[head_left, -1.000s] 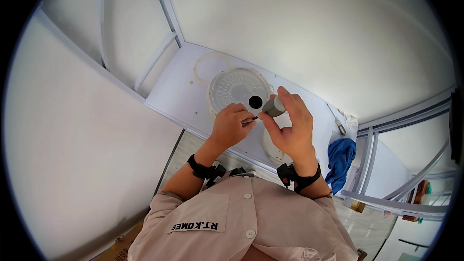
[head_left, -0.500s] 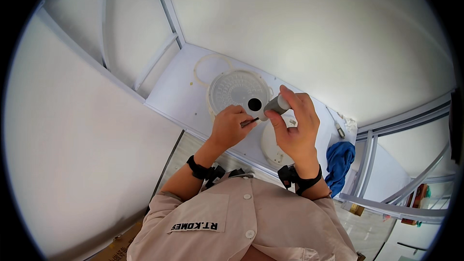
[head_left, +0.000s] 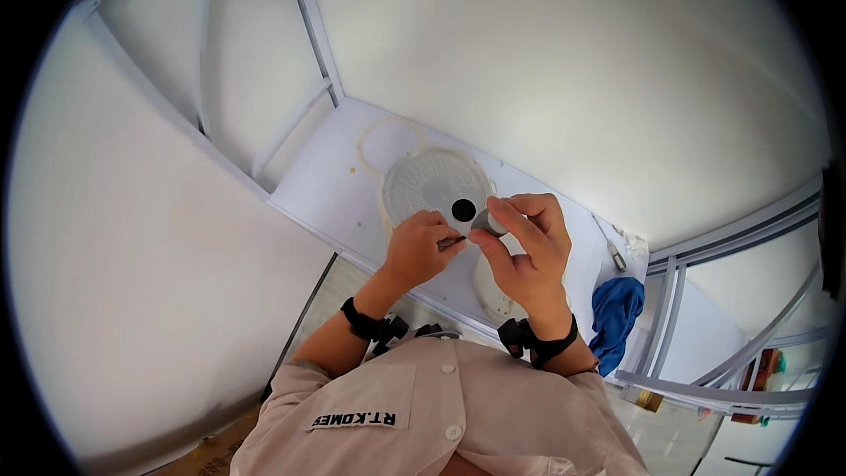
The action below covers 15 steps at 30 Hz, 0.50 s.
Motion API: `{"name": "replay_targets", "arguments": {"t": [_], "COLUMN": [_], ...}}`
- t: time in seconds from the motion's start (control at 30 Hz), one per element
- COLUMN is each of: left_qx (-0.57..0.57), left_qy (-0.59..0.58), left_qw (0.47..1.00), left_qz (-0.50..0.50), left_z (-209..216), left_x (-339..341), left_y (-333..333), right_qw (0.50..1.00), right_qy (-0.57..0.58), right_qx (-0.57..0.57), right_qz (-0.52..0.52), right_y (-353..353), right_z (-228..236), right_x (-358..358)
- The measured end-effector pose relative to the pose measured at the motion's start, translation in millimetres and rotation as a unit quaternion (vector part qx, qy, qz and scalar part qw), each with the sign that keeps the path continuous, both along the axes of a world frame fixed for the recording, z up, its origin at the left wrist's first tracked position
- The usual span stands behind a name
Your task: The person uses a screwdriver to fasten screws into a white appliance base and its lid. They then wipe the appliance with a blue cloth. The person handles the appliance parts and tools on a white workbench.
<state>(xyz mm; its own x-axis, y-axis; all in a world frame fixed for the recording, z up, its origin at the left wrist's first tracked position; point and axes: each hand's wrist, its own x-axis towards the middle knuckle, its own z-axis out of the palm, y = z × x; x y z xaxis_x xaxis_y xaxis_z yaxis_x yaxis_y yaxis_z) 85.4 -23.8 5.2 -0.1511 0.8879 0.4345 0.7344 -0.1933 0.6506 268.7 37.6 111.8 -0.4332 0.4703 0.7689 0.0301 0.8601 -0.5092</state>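
My left hand [head_left: 418, 249] is closed in a pinch around a thin dark piece [head_left: 450, 243]. In my right hand [head_left: 530, 256] a small grey cylinder with a pale end [head_left: 492, 224] is gripped between thumb and fingers. Its end leans toward the dark piece; I cannot tell whether they touch. Beyond both hands lies a round pale ribbed cover [head_left: 432, 181], with a flat black disc [head_left: 463, 210] at its near right. Under my right hand a round white part [head_left: 490, 289] is partly hidden.
All this is on a white table [head_left: 308, 185]. A thin pale ring [head_left: 363, 145] lies at the far left. On the right are a screwdriver [head_left: 616, 256] and a crumpled blue cloth [head_left: 616, 317] at the edge. Pale panels [head_left: 546, 62] enclose the far side.
My right hand has come slightly nearer and turned the grey cylinder, so its side shows less. The left hand keeps its pinch. The whole view has shifted a little.
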Motion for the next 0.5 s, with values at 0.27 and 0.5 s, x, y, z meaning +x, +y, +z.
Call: {"name": "replay_targets", "arguments": {"t": [0.27,0.5], "left_qx": [-0.005,0.003], "left_qy": [-0.003,0.001], "left_qw": [1.000,1.000], "left_qz": [0.008,0.001], "left_z": [4,3], "left_x": [2,0], "left_y": [-1,-1], "right_qw": [1.000,0.999], "right_qy": [0.004,0.003], "right_qx": [0.000,-0.042], "right_qz": [0.029,0.026], "right_y": [3,4], "right_z": [16,5], "right_x": [-4,0]}}
